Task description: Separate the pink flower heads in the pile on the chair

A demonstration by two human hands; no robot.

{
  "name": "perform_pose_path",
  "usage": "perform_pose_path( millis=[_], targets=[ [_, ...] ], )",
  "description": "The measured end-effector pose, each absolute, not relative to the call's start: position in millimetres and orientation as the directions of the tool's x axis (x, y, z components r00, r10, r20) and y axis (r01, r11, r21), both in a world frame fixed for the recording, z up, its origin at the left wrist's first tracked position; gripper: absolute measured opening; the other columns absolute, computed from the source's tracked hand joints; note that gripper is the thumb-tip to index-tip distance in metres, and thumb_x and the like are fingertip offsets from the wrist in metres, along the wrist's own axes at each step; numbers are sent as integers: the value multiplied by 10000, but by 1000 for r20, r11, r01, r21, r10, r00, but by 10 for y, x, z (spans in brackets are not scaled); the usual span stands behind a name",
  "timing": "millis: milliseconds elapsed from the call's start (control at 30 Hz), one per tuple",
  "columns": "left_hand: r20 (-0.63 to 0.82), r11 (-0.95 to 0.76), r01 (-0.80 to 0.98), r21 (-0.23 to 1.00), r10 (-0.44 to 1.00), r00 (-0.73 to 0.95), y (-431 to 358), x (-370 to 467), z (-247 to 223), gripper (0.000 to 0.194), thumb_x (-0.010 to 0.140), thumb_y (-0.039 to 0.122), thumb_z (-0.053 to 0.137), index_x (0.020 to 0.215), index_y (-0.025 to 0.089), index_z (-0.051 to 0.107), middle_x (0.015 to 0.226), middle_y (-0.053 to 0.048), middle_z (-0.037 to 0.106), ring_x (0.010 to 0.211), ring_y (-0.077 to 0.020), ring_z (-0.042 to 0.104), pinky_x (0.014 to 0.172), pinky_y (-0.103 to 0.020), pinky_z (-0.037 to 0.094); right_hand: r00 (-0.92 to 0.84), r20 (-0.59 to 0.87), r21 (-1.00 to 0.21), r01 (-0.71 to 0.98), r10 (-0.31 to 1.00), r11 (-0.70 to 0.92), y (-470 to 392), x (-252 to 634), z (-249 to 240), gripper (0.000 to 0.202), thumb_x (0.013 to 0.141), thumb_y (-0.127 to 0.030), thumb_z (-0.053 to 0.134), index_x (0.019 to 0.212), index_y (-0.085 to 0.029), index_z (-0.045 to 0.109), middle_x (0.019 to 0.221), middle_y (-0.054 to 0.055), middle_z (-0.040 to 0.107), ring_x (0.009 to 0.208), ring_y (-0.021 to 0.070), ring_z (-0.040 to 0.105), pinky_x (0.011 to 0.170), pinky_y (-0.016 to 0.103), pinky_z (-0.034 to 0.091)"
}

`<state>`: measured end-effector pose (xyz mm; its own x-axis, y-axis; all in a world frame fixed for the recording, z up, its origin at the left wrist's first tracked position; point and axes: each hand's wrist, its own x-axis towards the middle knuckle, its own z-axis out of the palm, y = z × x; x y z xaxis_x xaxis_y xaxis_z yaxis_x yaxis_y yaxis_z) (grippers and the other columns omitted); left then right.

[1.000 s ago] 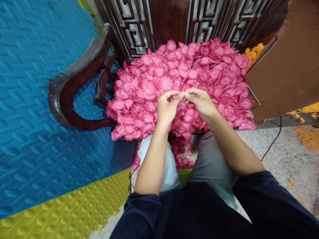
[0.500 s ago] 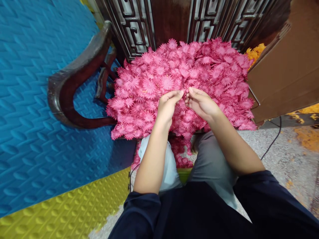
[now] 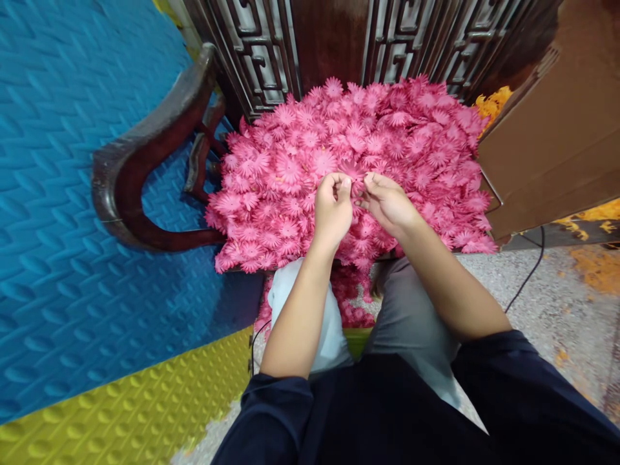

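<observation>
A pink petal layer of an artificial flower [image 3: 355,174], a little darker than those around it, is spread between my two hands. My left hand [image 3: 334,210] pinches its left edge between thumb and curled fingers. From the other side, my right hand [image 3: 391,205] has its thumb and fingertips closed at the right edge. Just beneath both hands lies a wide heap of similar pink flower pieces [image 3: 290,171], which covers the surface in front of my knees.
A curved dark wooden armrest [image 3: 113,187] stands left over blue textured matting [image 3: 53,245]. Carved dark wood panels [image 3: 329,39] rise behind the heap. On the right are a cardboard box [image 3: 547,142], orange pieces [image 3: 494,103] and a black cable [image 3: 538,265]. More pink pieces [image 3: 356,316] lie between my legs.
My left hand has turned, its fingers curling more and its thumb pointing up. The petal layer between my hands has come into clear view, opened out flat. My right hand has barely moved.
</observation>
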<state>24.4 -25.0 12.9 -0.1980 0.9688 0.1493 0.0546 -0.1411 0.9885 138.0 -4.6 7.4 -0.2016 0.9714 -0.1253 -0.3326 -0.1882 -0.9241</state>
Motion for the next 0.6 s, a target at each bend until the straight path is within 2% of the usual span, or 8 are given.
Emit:
perform_pose_path(
  millis=[100, 233, 467, 600],
  targets=[
    [236, -187, 191, 964, 932, -276, -270, 272, 102, 172, 891, 162, 463, 726, 208, 453, 784, -23, 526, 778, -142, 517, 787, -269, 439, -164, -108, -939, -308, 981, -155, -95, 1289, 63, 331, 705, -423, 712, 719, -222, 449, 642, -41, 492, 613, 94, 502, 631, 238, 462],
    [336, -192, 349, 918, 842, -423, -303, 293, 103, 164, 873, 117, 454, 744, 214, 420, 842, -47, 520, 851, -172, 499, 848, -309, 410, -71, -67, -954, -287, 995, -85, -162, 1171, 51, 294, 777, -402, 650, 709, -216, 432, 647, -40, 496, 608, 79, 501, 648, 218, 446],
    [409, -208, 407, 890, 759, -507, -332, 325, 110, 153, 878, 124, 435, 769, 221, 389, 857, -39, 507, 847, -165, 495, 867, -307, 407, 104, 51, -982, -176, 993, 69, -257, 1065, 15, 286, 831, -474, 573, 781, -227, 436, 764, -9, 568, 689, 92, 562, 742, 236, 481],
    [461, -231, 437, 869, 701, -545, -340, 361, 105, 146, 893, 152, 397, 769, 223, 369, 869, -49, 498, 870, -169, 515, 881, -308, 416, 182, 93, -981, -153, 979, 121, -308, 1007, 18, 239, 866, -433, 523, 794, -227, 426, 834, 1, 601, 680, 83, 573, 756, 238, 485]
  ],
)
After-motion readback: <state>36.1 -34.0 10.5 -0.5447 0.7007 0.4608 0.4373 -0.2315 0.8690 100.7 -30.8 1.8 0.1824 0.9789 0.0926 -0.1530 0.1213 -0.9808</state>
